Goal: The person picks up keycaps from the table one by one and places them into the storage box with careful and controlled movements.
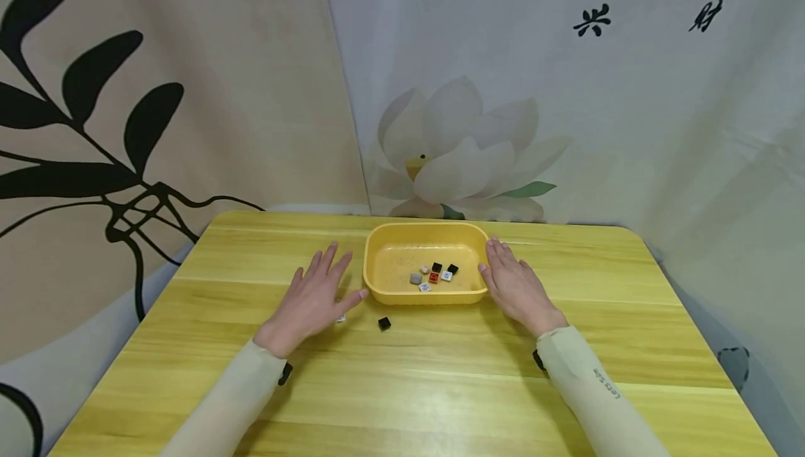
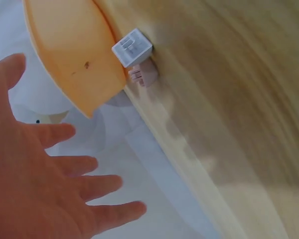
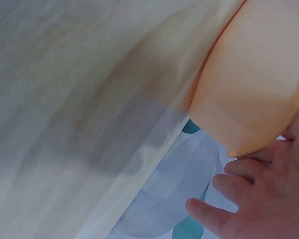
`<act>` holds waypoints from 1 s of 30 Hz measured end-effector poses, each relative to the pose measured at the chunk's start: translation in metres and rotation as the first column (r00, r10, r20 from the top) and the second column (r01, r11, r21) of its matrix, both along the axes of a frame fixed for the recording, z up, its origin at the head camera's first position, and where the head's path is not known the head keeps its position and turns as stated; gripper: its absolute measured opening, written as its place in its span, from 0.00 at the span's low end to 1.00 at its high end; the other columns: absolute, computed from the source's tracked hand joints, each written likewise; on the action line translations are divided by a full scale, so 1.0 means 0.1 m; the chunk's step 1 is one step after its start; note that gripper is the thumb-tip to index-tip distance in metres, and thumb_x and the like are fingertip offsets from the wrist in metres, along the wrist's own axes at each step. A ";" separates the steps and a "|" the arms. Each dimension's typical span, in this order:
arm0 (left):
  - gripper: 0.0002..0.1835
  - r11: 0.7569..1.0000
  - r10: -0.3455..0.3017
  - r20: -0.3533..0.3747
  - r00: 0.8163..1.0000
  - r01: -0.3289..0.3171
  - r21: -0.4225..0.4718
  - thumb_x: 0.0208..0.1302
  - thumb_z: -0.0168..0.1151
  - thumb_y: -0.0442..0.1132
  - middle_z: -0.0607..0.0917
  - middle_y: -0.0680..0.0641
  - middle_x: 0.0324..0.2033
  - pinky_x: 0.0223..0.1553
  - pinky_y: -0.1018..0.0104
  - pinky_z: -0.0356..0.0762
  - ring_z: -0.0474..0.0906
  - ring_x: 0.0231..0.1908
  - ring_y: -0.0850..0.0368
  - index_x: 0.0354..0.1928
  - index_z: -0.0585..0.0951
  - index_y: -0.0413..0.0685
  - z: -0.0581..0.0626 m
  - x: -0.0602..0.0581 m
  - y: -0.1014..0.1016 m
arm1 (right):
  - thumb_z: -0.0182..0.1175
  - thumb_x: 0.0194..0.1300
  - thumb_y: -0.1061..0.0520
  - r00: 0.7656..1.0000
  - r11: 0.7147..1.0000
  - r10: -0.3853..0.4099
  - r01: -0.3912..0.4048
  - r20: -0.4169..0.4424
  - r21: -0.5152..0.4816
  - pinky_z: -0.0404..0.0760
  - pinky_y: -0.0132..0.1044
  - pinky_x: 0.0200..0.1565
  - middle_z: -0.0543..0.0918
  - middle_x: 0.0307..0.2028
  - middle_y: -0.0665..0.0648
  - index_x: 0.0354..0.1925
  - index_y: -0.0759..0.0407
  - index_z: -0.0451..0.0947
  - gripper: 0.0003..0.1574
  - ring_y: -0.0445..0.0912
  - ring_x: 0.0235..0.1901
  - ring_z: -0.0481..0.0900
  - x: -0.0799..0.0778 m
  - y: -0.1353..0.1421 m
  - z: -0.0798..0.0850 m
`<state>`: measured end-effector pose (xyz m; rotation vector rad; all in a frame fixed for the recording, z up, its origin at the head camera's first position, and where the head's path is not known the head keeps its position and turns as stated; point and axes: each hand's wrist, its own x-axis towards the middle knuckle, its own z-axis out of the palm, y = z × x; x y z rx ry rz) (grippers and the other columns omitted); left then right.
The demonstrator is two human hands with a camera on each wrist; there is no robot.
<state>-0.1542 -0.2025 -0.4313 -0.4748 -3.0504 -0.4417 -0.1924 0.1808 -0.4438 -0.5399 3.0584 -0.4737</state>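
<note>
bright even light; wrist views blurred; soft shadows

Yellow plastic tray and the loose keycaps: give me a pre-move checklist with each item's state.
1. Yellow plastic tray upright on the wooden table: ok.
2. Left hand free, fingers spread, holding nothing: ok.
3. Right hand steadying the tray: cannot tell; it lies at the tray's right wall, contact unclear.
4. All small keycaps inside the tray: not ok; a black keycap lies on the table in front.
5. White keycap unobstructed: ok in the left wrist view; mostly hidden by the thumb in the head view.
</note>
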 end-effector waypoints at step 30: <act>0.07 0.994 -0.078 0.008 0.997 0.078 -0.080 0.68 0.71 0.42 0.78 0.49 0.32 0.26 0.61 0.75 0.73 0.27 0.57 0.40 0.87 0.45 -0.16 0.05 0.07 | 0.36 0.86 0.44 1.000 1.000 -0.002 0.002 -0.019 -0.004 0.60 0.67 0.70 0.51 0.80 0.69 0.80 0.72 0.49 0.41 0.63 0.78 0.52 -0.01 -0.01 -0.02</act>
